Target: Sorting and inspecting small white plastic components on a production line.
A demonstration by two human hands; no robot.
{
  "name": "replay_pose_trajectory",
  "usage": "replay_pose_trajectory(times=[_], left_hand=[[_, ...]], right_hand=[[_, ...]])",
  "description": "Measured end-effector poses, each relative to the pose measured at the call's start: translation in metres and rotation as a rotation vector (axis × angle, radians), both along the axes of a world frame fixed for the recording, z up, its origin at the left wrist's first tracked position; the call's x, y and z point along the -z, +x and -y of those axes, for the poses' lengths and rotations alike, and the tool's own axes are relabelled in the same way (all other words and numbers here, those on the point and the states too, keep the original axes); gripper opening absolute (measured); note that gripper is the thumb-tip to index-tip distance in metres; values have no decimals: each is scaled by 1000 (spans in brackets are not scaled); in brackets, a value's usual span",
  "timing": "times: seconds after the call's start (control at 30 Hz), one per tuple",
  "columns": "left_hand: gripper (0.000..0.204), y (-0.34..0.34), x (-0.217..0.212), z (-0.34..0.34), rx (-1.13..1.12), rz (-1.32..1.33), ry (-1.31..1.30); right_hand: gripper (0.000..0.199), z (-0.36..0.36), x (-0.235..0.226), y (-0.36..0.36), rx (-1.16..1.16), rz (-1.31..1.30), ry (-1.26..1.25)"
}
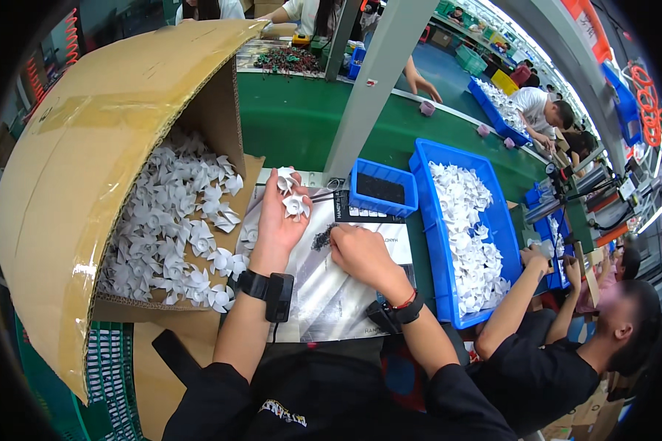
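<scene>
The left hand [276, 220] holds two white plastic fan impellers [293, 195] in curled fingers above the bench [331, 287], while the right hand [360, 253] pinches closed at a small dark pile of screws [321, 237], between one cardboard box [88, 169] and two blue bins [430, 213].

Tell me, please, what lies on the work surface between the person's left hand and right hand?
In the head view, a small heap of tiny dark parts lies on the shiny sheet between the left hand and right hand.

black short sleeves, black wrist devices on both forearms, red cord bracelet on right wrist
</scene>
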State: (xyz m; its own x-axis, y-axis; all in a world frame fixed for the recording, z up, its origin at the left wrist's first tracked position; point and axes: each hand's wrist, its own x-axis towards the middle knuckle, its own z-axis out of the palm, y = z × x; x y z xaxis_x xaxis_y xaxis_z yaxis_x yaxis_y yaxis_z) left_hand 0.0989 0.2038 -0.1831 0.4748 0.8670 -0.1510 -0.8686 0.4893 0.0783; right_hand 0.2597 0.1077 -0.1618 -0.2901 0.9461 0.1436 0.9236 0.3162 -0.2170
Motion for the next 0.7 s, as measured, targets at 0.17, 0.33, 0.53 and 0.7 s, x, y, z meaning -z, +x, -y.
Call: replay_pose_trajectory(times=[0.17, 0.33, 0.53, 0.7], left_hand=[[23, 4, -3, 0, -1, -50, -2], [23, 7, -4, 1, -25, -107, 15], [24, 11, -6, 4, -27, -166, -7], [25, 10, -5, 3, -72, -233, 24]], right_hand=[[9, -1, 0, 2, 3, 17, 29], [8, -1, -1, 0, -15, 46, 46], [8, 0, -3, 0, -19, 33, 70], [8, -3, -3, -5, -13, 84, 55]])
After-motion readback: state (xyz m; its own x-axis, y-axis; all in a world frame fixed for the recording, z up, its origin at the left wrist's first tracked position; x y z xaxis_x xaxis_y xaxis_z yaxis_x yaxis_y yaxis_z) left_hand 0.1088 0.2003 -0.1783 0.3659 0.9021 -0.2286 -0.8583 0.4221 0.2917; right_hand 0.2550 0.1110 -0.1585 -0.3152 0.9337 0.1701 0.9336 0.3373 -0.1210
